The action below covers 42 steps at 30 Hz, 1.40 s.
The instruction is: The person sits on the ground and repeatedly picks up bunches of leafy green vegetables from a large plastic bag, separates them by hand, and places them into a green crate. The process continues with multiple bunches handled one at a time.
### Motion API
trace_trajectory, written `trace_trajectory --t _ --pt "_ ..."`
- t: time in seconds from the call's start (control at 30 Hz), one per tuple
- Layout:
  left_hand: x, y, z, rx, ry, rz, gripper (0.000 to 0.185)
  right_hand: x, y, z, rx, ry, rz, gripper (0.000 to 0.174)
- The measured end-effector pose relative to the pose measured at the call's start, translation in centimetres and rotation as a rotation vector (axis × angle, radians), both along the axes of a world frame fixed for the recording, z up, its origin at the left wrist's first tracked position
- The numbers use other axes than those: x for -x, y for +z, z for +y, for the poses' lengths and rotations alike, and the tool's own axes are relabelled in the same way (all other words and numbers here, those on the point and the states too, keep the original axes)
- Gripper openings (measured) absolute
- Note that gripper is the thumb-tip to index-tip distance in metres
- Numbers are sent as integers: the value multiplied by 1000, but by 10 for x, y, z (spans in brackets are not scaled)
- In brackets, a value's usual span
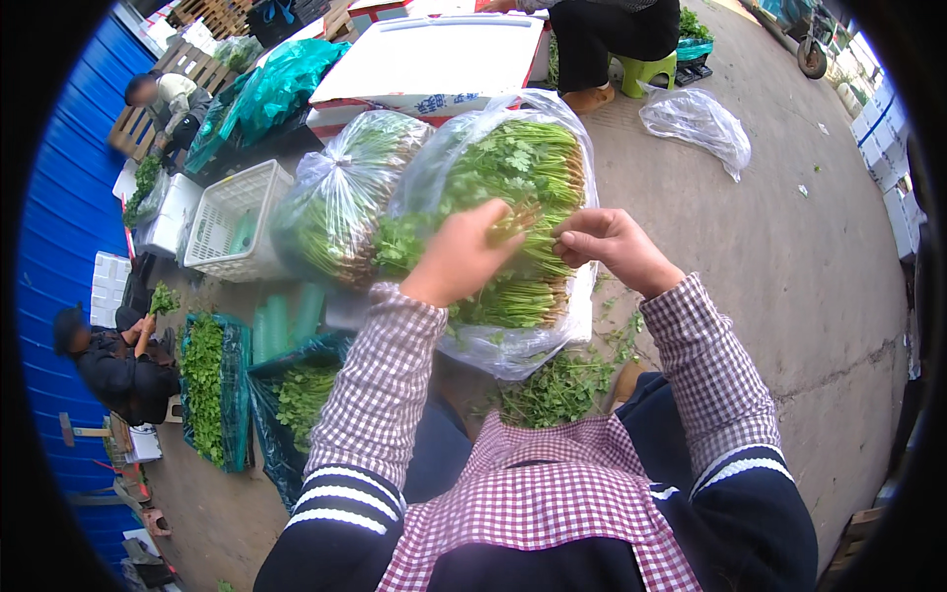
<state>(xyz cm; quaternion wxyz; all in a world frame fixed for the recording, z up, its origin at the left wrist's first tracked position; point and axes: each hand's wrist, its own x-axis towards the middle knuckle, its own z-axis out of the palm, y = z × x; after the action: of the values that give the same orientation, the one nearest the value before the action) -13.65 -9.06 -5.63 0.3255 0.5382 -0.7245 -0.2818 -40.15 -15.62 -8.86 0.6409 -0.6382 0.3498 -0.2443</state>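
Observation:
My left hand (470,251) is closed around a small bunch of leafy green stems (518,222), its brownish root ends pointing right; the hand is slightly blurred. Just to its right, my right hand (610,248) is near the root ends with thumb and forefinger together; whether something thin is between them cannot be told. Both hands are above an open clear plastic bag (510,355) of stacked leafy stems (518,300), lying on a white box. A knotted clear bag (340,200) full of similar greens is against its left side. Loose greens (555,392) lie on the ground near my feet.
Behind the bags is a white foam box (436,55). A white plastic basket (237,222) and a lined crate of greens (207,385) are on the left. Two people sit at the left, another at the top on a green stool (647,74). A clear bag (695,126) lies on the ground.

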Motion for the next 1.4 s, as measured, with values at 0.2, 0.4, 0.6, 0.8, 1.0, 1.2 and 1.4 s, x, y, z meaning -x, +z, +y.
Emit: trace_trajectory --t 0.2,0.4,0.6,0.8,1.0,1.2,1.4 --pt "9 -12 -3 23 -52 -20 36 -8 -6 -2 -25 -27 -109 34" --pt "4 -17 -7 29 -21 -12 36 12 -38 -16 413 -156 552 53" --pt "6 -12 -9 162 7 -166 35 1 -89 -3 638 -22 742 35" --pt "0 -15 -9 217 21 -146 30 -5 -45 -8 361 122 532 21" --pt "14 -31 -8 348 -87 -114 41 -3 -29 -9 197 103 325 33" --pt "11 -39 -9 342 22 -214 31 -6 -5 2 43 106 236 43" --pt "8 -35 -11 227 14 -91 29 -8 -9 1 307 -244 206 30"
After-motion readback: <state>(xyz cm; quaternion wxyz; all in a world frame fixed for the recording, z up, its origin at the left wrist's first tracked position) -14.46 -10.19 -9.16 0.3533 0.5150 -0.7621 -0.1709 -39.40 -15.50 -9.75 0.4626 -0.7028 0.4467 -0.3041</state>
